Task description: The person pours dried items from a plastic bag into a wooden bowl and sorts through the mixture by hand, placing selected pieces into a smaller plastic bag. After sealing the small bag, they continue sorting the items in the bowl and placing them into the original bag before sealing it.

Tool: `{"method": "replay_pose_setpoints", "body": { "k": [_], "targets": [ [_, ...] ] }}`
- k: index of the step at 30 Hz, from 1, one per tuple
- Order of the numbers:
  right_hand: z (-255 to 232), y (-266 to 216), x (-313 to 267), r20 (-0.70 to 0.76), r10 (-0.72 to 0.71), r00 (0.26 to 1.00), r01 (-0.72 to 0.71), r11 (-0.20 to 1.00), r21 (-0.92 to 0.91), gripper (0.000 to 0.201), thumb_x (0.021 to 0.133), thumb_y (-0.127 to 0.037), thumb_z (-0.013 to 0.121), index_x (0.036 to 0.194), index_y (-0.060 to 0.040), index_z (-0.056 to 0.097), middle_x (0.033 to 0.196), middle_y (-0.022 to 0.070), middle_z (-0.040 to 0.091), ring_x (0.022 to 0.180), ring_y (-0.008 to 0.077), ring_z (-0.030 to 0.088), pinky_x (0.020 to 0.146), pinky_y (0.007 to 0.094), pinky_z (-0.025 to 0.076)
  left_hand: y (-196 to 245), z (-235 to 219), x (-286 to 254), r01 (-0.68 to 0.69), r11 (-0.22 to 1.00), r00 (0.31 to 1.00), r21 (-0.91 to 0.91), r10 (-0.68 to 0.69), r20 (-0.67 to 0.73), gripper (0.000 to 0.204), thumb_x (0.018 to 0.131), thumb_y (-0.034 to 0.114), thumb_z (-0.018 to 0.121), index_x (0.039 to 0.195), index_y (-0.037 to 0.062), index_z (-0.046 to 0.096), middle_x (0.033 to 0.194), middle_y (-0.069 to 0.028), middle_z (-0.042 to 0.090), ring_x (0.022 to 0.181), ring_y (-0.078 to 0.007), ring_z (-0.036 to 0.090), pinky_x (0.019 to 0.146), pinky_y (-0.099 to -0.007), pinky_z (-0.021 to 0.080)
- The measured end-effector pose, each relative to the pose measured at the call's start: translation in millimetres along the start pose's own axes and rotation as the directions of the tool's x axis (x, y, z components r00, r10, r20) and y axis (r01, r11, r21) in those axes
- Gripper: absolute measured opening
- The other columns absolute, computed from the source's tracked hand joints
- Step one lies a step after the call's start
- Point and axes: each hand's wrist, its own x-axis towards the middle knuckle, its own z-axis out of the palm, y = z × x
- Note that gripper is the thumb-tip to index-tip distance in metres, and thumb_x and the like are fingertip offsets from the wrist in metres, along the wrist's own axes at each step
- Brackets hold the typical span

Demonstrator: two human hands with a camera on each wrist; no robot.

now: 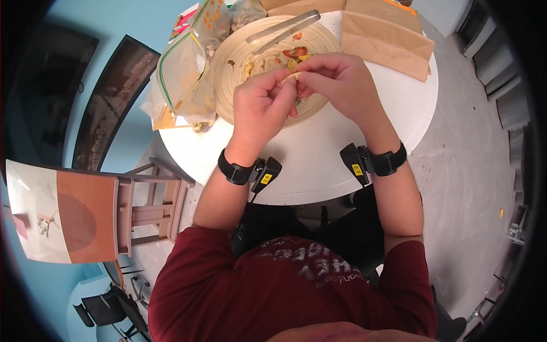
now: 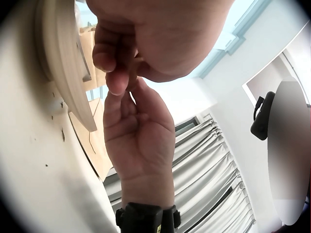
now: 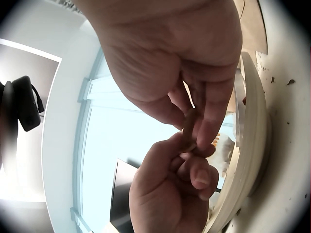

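Note:
Over the round wooden tray (image 1: 225, 94), both hands meet at the fingertips. The left hand (image 1: 259, 105) pinches a small pale-yellow piece (image 1: 293, 76) between thumb and fingers. From the other side the right hand (image 1: 348, 85) pinches the same piece. Fingers cover most of it, so I cannot tell what kind of food it is. Red, orange and yellow dried-looking bits (image 1: 294, 52) are scattered on the tray just beyond the fingers. Both wrist views show the hands raised beside the tray's rim, with curled fingers hiding the piece.
Metal tongs (image 1: 285, 31) lie across the tray's far side. Zip bags (image 1: 182, 74) with food pieces crowd its left. A brown paper bag (image 1: 387, 40) lies at the back right of the round white table (image 1: 319, 165). Dark crumbs (image 2: 62, 133) dot the tabletop.

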Motion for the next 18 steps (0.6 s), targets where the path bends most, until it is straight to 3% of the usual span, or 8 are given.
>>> {"method": "replay_pose_setpoints", "body": {
  "k": [18],
  "targets": [
    [0.4, 3.7, -0.1, -0.041, 0.028, 0.999, -0.032, 0.993, -0.113, 0.019, 0.086, -0.009, 0.074, 0.097, 0.0068, 0.075, 0.079, 0.0104, 0.076, 0.068, 0.0126, 0.073, 0.064, 0.0249, 0.057, 0.7, 4.7, 1.4, 0.014, 0.996, 1.000, 0.093, -0.017, 0.022, 0.021, 0.104, 0.007, 0.058, 0.108, -0.0069, 0.073, 0.079, -0.0039, 0.071, 0.058, -0.0056, 0.061, 0.052, -0.0198, 0.047]
  ]
}}
